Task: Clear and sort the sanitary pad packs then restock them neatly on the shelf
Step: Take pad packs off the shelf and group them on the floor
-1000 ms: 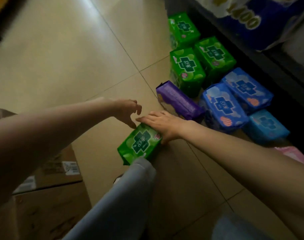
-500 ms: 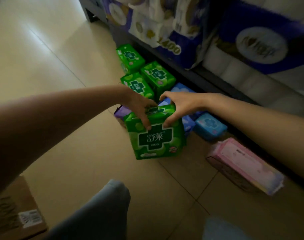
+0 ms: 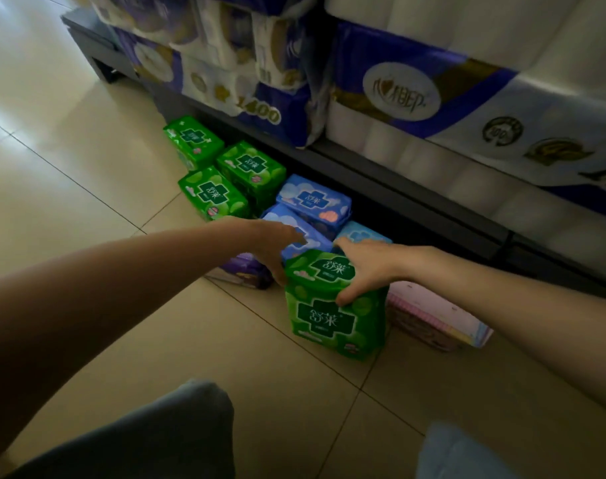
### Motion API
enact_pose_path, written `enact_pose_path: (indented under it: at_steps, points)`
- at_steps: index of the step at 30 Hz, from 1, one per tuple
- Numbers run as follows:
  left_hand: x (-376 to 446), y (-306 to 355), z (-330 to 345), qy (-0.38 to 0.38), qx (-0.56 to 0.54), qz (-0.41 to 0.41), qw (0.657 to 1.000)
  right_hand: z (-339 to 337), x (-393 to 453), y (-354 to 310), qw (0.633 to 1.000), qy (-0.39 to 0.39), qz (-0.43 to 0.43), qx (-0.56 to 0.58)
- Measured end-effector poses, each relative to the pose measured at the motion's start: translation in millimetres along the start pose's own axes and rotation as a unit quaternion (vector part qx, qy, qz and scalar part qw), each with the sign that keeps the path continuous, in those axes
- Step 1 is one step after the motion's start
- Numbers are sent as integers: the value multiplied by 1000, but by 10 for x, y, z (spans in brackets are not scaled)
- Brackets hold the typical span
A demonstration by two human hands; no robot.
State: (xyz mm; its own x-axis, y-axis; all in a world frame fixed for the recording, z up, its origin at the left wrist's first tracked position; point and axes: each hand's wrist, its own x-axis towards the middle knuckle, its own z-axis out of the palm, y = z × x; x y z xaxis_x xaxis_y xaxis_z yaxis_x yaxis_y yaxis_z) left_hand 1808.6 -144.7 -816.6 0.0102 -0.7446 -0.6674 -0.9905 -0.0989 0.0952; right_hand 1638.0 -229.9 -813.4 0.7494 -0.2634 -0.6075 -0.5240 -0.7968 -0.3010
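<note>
A green sanitary pad pack (image 3: 329, 323) stands on the floor tiles, its logo showing on both top and front. My right hand (image 3: 367, 267) grips it from above, thumb on the front face and fingers over the top. My left hand (image 3: 272, 245) is at the pack's left edge; the thumb touches that side and the straight fingers reach over a blue pack (image 3: 296, 236). Three more green packs (image 3: 211, 193) lie grouped by the shelf base. Behind them are another blue pack (image 3: 313, 198) and a light blue pack (image 3: 362, 233), with a purple pack (image 3: 246, 271) under my left hand.
A pink pack (image 3: 436, 316) lies right of the held green pack. The dark bottom shelf (image 3: 381, 181) runs diagonally above the packs, loaded with large toilet paper bundles (image 3: 415, 98). My knee (image 3: 163, 433) is at the bottom of the view. Beige tiled floor stretches to the left.
The green pack went from lying near my knee to standing upright by the blue and pink packs. My left hand has loosened from it; the view has swung up toward the shelf.
</note>
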Motion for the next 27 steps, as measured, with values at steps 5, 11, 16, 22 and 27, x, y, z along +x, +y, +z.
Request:
enact_pose_path:
  at_steps: [5,11,16,22,27]
  points:
    - [-170,-550,317,-13,128,-108,986,-182,54,-140,998,36,-37,37]
    - [-191,-656,773,6,183,-95,978,-795,201,-318,991,114,-47,53]
    - [-164,-680,937,32,136,70,988,-1152,374,-534,962,269,-36,27]
    - [-524,-1300,726,371,-165,-77,910,-1211,802,-1031,920,384,-57,46]
    - [-808,-1836,338,553,-366,-209,718,-987,1398,-1739,902,397,-80,150]
